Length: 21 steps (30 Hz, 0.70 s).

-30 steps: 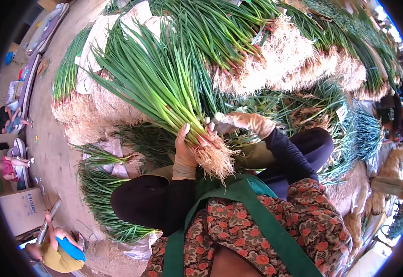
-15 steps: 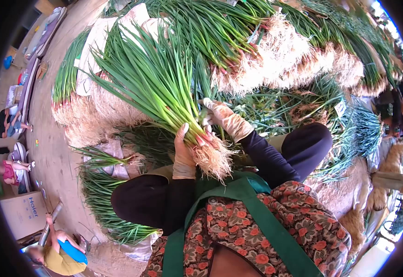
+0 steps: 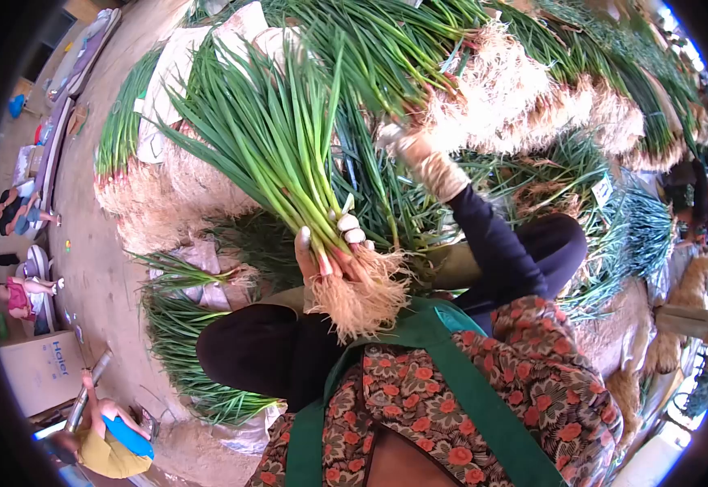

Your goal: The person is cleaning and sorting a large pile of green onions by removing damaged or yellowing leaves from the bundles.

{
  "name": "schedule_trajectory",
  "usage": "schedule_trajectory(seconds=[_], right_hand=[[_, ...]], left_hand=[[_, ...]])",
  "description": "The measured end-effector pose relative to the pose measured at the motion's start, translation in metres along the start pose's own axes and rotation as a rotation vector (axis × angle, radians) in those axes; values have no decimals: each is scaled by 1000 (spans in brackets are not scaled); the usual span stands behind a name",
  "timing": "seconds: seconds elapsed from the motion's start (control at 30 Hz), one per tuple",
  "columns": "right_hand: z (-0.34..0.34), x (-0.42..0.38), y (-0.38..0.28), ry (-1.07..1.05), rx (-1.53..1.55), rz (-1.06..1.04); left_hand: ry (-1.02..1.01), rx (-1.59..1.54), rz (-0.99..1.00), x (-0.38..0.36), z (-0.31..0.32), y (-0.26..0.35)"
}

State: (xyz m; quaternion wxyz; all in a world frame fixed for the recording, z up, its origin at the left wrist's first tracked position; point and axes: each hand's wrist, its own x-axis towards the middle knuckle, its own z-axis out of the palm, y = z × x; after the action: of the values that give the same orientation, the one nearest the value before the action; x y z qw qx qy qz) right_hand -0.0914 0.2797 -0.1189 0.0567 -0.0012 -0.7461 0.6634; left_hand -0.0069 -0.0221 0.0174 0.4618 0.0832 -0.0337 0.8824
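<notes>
My left hand [image 3: 305, 250], in a pale glove, is wrapped round the lower stems of a bunch of green onions [image 3: 277, 162]. White gloved fingertips show on the right side of the stems, and the thumb shows on the left. Long green leaves fan up and away, while the tangled pale roots [image 3: 354, 292] hang toward my lap. My gloved right hand [image 3: 419, 158] is stretched forward by the root ends of a large pile of green onions [image 3: 378, 57]. Motion smears its fingers. Loose green leaves [image 3: 370, 178] lie below it.
More green onions [image 3: 183, 357] lie at my left knee, and another stack with thick roots [image 3: 151, 203] is farther left. Scattered leaves [image 3: 524, 178] cover the ground to the right. Across the floor sit several people, one near a cardboard box [image 3: 41, 369].
My right hand has left the bunch and moved up and away to the large pile. The bunch in my left hand has shifted slightly left and lower, its roots turned toward me.
</notes>
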Motion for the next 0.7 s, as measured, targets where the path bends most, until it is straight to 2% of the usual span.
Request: schedule_trajectory(seconds=[0.03,0.07,0.1,0.17,0.23,0.27,0.3,0.37,0.4,0.43,0.47,0.5,0.53,0.57,0.6,0.63,0.7], right_hand=[[53,-35,-123,99,185,275],[64,-45,-135,-116,263,369],[85,-50,-152,-99,311,485],[110,-41,-136,4,361,406],[120,-32,-121,151,473,363],[110,-33,-121,198,405,421],[101,-27,-89,210,89,437],[104,-58,-98,-109,-424,325],[110,-75,-96,-386,-586,189],[130,-86,-55,-749,-837,174],[124,-115,-15,-753,-701,-1],[115,-121,-8,-796,-678,39],[107,-126,-2,-837,-655,79],[94,-105,-21,-915,-746,334],[77,-98,-52,-765,-910,276],[68,-105,-48,-355,-1100,269],[54,-103,-38,-270,-1053,199]], left_hand=[[53,70,-14,4,-2,0],[139,88,11,7,0,-4],[215,206,54,8,-4,-5],[311,335,119,10,14,-11],[69,76,78,4,-19,2],[-162,-15,-60,19,-18,15],[-166,-38,-67,8,-9,14],[-215,-23,-116,7,15,27],[-320,-87,-116,12,8,31],[-324,-99,14,7,-2,28],[-244,-52,44,9,-2,27],[-161,-3,74,11,4,24],[-77,46,106,12,11,21],[7,97,138,12,13,18],[76,150,133,13,12,16],[143,203,125,15,11,12],[276,315,99,22,14,5]])
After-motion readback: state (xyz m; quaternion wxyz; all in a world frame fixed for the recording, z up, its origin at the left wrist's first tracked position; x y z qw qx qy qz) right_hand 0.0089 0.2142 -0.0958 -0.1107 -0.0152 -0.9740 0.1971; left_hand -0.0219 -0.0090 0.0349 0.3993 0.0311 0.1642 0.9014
